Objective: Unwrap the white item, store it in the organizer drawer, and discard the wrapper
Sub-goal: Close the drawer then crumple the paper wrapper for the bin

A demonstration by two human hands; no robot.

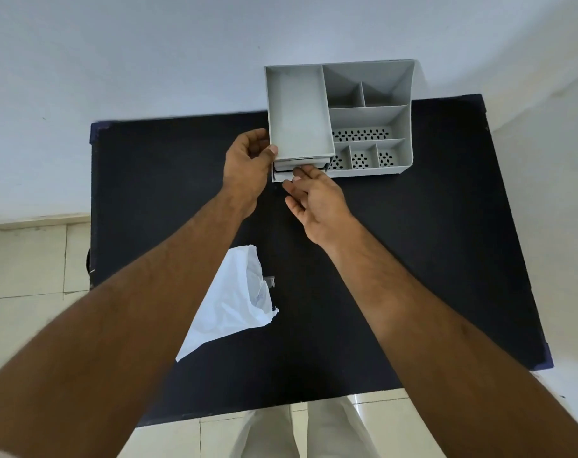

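Observation:
A grey plastic organizer (403, 120) with several compartments stands at the far side of the black table (413, 259). My left hand (248, 163) grips the organizer's front left corner, thumb on the rim. My right hand (314, 196) is at the lower drawer (281, 175), which sticks out slightly, fingertips touching its front. The white item is hidden; I cannot tell whether it is in the drawer. The white plastic wrapper (234, 302) lies crumpled and flat on the table beneath my left forearm.
A pale wall rises right behind the table. Tiled floor shows at left, right and below the near edge. My legs in light trousers (301, 431) are at the table's near edge. A small clear scrap (270, 280) lies beside the wrapper.

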